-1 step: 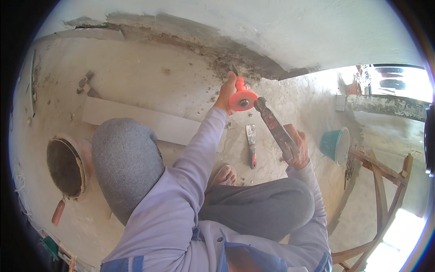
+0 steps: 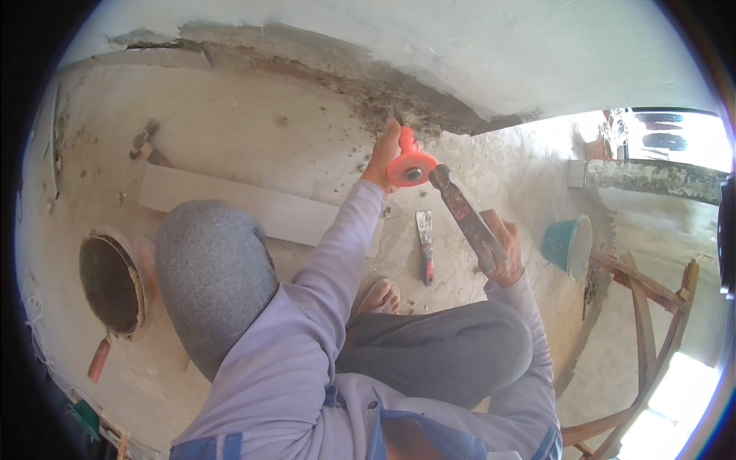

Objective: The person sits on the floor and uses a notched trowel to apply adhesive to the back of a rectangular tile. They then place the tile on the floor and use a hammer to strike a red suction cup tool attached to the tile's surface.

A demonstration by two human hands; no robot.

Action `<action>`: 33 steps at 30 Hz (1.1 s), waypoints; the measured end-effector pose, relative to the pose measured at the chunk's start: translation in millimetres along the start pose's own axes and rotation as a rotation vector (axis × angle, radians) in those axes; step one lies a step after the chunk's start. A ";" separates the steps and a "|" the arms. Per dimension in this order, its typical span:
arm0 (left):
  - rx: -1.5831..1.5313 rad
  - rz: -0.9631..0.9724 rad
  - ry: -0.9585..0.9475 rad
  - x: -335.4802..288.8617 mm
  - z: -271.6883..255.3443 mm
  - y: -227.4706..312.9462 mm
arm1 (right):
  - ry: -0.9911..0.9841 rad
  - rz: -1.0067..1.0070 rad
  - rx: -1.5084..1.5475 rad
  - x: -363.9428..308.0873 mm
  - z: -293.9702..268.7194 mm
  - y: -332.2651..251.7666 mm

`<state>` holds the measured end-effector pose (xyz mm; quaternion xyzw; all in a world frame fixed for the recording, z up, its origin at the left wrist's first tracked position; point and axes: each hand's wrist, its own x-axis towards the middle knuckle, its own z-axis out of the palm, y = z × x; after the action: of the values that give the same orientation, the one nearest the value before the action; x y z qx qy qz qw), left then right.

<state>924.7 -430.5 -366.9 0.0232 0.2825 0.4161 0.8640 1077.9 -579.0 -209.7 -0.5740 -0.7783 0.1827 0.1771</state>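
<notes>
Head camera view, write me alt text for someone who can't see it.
A left hand holds an orange-guarded chisel at a crumbling wall base, while the right hand grips a hammer, one end close beside the guard. A scraper lies on the dusty floor nearby, with a teal bucket to the right.

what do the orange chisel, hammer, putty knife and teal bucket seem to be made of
Orange chisel: sleeve and guard likely plastic or rubber, by their even bright colour; struck end dull grey, probably steel.
Hammer: apparently worn metal, dark and scuffed with reddish patches.
Putty knife: blotched grey blade probably metal; red-and-dark handle possibly plastic.
Teal bucket: likely smooth plastic, from its uniform colour.
</notes>
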 end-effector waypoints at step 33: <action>-0.132 -0.018 0.107 -10.0 32.4 18.1 | -0.038 -0.047 -0.135 26.5 -9.1 3.2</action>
<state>923.4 -419.7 -330.0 -0.0588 0.3002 0.4266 0.8511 1077.7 -552.0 -201.6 -0.5625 -0.8054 0.1365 0.1274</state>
